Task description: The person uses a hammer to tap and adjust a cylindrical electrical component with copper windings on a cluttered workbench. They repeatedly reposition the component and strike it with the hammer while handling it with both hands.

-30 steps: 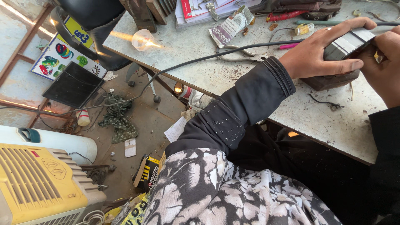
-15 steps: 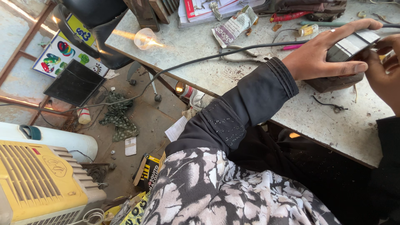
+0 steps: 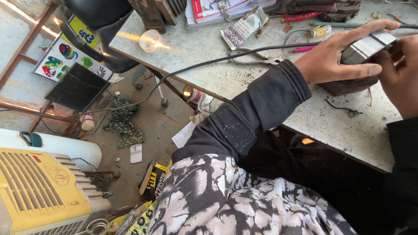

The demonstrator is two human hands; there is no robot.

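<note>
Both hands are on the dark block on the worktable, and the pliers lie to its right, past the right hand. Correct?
Not quite. In the head view the pliers lie left of the dark block, beyond the left hand. Both hands, the right hand too, do hold the block on the worktable.

Pliers (image 3: 254, 57) lie on the table (image 3: 331, 126), left of the left hand (image 3: 337, 61).

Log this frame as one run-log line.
left hand: grips dark block | right hand: touches block's far end | worktop: pliers, black cable
</note>
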